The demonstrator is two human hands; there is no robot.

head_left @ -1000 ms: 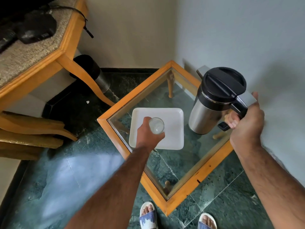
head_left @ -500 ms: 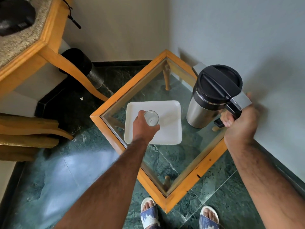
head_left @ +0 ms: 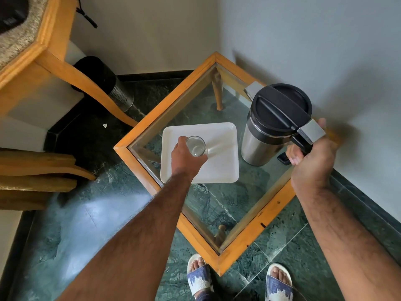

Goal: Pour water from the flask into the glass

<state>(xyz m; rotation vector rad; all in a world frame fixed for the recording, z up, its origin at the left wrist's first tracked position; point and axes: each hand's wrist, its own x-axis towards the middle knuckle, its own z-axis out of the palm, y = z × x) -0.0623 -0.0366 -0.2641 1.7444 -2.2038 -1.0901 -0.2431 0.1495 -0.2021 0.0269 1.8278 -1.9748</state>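
Observation:
A steel flask (head_left: 258, 137) with a black lid stands upright over the right side of the glass table top. My right hand (head_left: 312, 157) is closed around its black handle. A clear glass (head_left: 196, 146) sits upright on the white tray (head_left: 219, 168), near the tray's left half. My left hand (head_left: 184, 157) is wrapped around the glass from the near-left side. The flask is to the right of the tray, apart from the glass. I cannot tell whether the flask's base touches the table.
The low glass-topped table has an orange wooden frame (head_left: 256, 233) and stands in a wall corner. A larger wooden table (head_left: 43, 59) and a black-and-metal cylinder (head_left: 112, 90) are at the left. Green stone floor and my sandalled feet (head_left: 198, 276) lie below.
The flask, held by my right hand, has come down closer to the table. My left hand stays on the glass. The view has shifted slightly.

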